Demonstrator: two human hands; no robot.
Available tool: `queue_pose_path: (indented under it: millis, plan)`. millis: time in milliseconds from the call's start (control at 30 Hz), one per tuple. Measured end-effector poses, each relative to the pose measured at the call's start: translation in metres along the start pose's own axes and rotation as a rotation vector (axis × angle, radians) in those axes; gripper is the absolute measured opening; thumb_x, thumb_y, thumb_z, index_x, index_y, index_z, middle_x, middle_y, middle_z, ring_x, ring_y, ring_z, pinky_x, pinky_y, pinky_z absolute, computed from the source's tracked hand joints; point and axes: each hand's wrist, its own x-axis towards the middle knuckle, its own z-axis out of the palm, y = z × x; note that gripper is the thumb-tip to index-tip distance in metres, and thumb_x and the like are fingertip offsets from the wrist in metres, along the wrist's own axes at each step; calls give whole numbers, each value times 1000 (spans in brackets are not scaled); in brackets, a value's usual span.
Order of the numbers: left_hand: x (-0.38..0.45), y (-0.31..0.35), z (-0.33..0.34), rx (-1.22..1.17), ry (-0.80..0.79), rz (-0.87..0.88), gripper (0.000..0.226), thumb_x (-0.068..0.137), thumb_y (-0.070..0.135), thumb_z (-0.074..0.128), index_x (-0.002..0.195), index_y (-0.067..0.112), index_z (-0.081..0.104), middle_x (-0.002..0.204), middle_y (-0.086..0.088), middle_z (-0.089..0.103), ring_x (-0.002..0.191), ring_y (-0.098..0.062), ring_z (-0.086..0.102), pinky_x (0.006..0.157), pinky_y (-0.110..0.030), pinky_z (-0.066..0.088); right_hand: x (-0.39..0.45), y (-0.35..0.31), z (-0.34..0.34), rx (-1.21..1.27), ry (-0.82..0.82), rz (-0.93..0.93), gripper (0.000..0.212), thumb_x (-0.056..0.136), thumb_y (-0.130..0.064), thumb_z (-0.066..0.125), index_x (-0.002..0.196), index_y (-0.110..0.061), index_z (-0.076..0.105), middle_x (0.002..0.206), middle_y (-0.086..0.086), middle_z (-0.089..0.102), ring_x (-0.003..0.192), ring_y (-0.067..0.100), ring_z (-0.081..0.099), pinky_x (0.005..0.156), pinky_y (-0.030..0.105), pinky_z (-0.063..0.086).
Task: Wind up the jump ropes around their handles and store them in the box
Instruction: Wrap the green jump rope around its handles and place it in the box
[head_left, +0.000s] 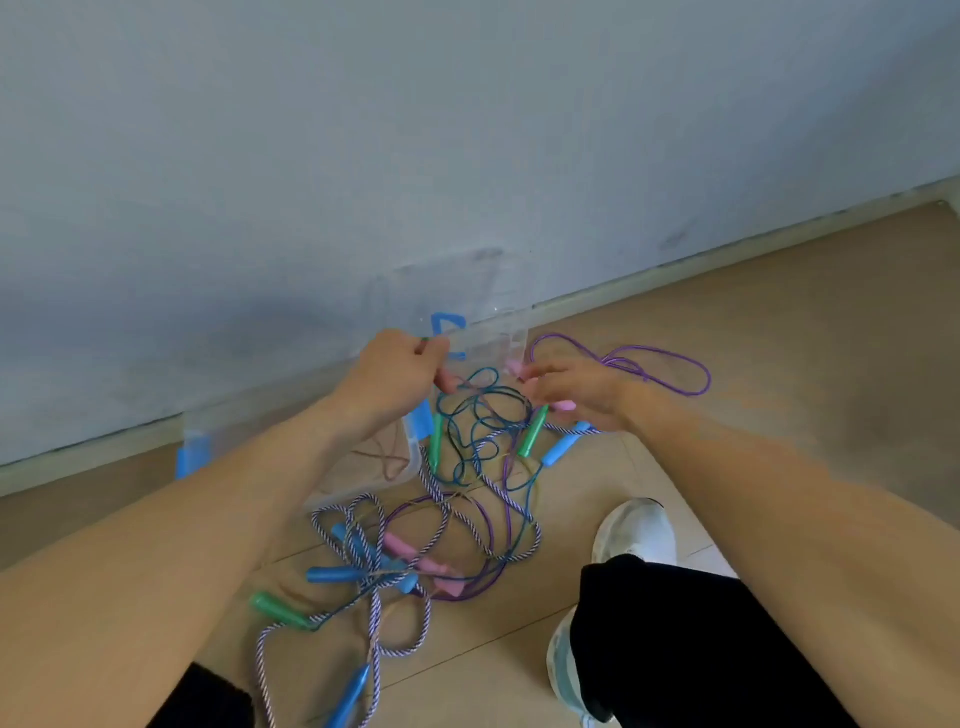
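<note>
Several jump ropes lie tangled on the floor (753, 332), with blue (332, 574), pink (410, 553) and green (280, 610) handles. My left hand (389, 379) is held up above the clear box (363, 483), fingers curled round what looks like a green handle; only its tip (424, 340) shows. A teal rope (480, 415) hangs in loops below it. My right hand (576, 395) grips pink handles (563, 405) of a purple rope (649, 364), whose loops trail to the right on the floor. The image is blurred around both hands.
The clear lid (467, 296) with a blue latch (445, 326) leans on the grey wall (467, 130) behind the box. My white shoe (636, 530) and black trouser leg (685, 649) are at the lower right. More green (535, 431) and blue (563, 449) handles lie beneath my right hand.
</note>
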Motion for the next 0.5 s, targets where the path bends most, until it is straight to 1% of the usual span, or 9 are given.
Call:
queue_pose_path:
  millis: [33,67,100,133,200,267,333,433,500]
  plan:
    - [2,-8,-3,-11,8,-38,53,105,30,40,62,13,68,32,5,49,28,-4,35,45,-24,27,21,28,-1,-91,198,91,17,83,-15,72,100,-12,68,81,5,62,60,13,55,54,28,38]
    - [3,-17,-6,-22,19,-70,53,105,30,38,65,11,67,34,6,53,27,-3,37,46,-24,26,38,53,1,-175,349,204,21,81,-19,72,99,-9,68,78,8,61,57,17,54,50,27,41]
    - [2,-25,-7,-32,37,-95,54,106,32,37,66,10,67,35,5,53,27,-3,37,46,-25,26,56,79,5,-227,444,294,26,81,-23,70,101,-7,68,75,10,62,54,19,55,47,27,44]
    - [3,-34,-7,-45,51,-119,56,105,35,37,65,11,67,31,2,48,27,-5,34,45,-27,25,69,95,12,-236,479,344,29,81,-24,67,104,-6,67,76,11,64,53,22,57,48,27,47]
    - [3,-47,-6,-93,53,-169,58,104,41,37,64,13,66,34,6,36,31,-9,29,42,-25,23,95,116,26,-240,491,329,34,83,-28,64,109,-7,65,84,14,69,61,27,62,56,32,54]
    - [3,-53,-5,-149,27,-208,60,104,46,35,64,13,65,41,2,36,33,-13,28,41,-23,21,102,112,40,-311,538,300,41,85,-39,66,110,-7,64,98,15,71,82,32,69,72,37,57]
    - [-1,-53,-4,-183,0,-224,61,104,48,33,66,12,66,43,-2,38,35,-15,28,42,-23,22,108,104,53,-378,559,290,47,88,-43,64,115,-5,60,110,15,68,101,34,66,84,38,53]
    - [-9,-48,-5,-172,-57,-200,62,104,48,30,72,12,68,52,-11,42,41,-18,31,47,-27,27,112,99,62,-400,593,278,47,90,-40,63,123,-8,54,116,13,65,109,33,62,87,37,49]
    - [-14,-46,-8,-141,-75,-170,61,104,48,28,73,14,68,55,-12,41,42,-17,32,47,-27,27,110,92,64,-404,601,278,45,92,-40,60,122,-7,56,118,14,65,110,33,62,87,35,49]
